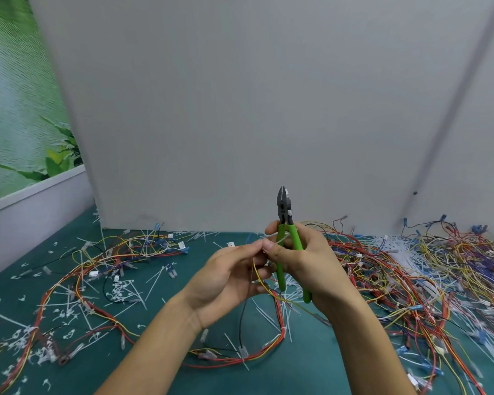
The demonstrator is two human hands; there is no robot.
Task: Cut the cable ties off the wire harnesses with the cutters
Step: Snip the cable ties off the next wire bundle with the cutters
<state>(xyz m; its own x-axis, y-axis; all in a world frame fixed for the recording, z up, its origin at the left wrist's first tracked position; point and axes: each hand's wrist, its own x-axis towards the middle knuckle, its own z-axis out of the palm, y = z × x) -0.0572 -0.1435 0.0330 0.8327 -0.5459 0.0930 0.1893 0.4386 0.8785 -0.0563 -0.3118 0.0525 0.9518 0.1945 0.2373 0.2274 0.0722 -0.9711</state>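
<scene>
My right hand [303, 260] grips the green-handled cutters [285, 223], held upright with the dark jaws pointing up and nearly closed. My left hand [228, 277] pinches thin yellow and red wires [258, 276] of a harness, raised above the table just left of the cutter handles. A pale cable tie [281, 238] crosses the handles between the fingertips of both hands. The wires hang down from my left hand to a red and yellow harness loop [280, 334] lying on the green table.
Cut white ties and tie heads [69, 317] litter the green mat [154, 374]. A harness [137, 249] lies at the left. A dense tangle of wire harnesses [439, 269] fills the right side. A grey board [240, 109] stands upright behind.
</scene>
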